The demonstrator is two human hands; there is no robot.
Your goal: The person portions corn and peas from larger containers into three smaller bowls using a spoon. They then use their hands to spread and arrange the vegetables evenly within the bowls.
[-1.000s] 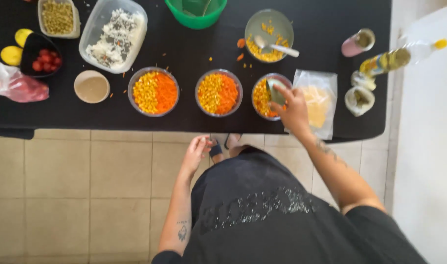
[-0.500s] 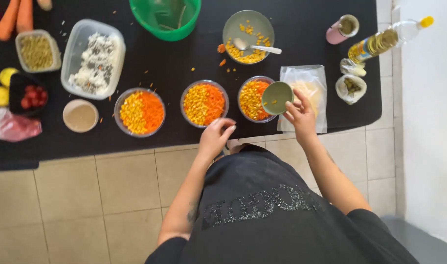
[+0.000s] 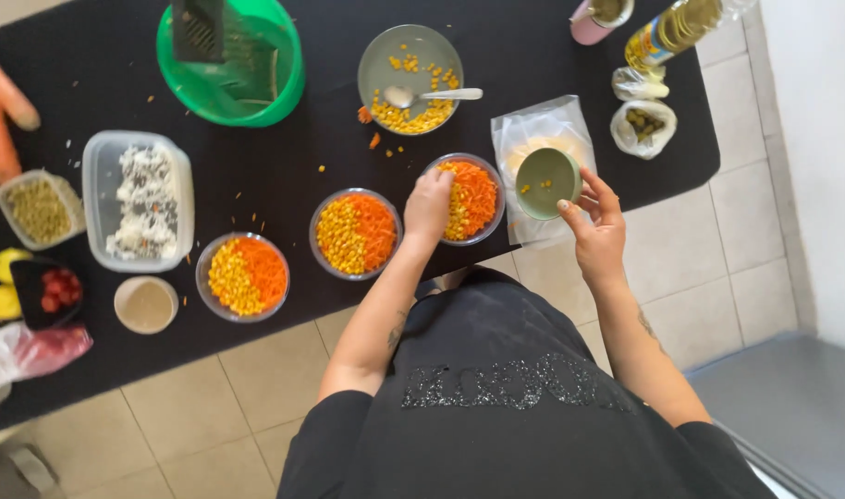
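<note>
Fingers of the right hand [image 3: 596, 222] grip a tilted green cup [image 3: 546, 182], while the left hand [image 3: 429, 205], curled, touches corn in the bowl [image 3: 467, 198] at nine o'clock of it.

Small green cup [image 3: 544, 182] and a clear bowl of corn and grated carrot [image 3: 467, 198], right of centre frame.

The cup is tilted with its mouth facing up, a few corn kernels inside, just right of the bowl. The round bowl sits on the black table [image 3: 284, 176], yellow corn on its left half and orange carrot on its right.
</note>
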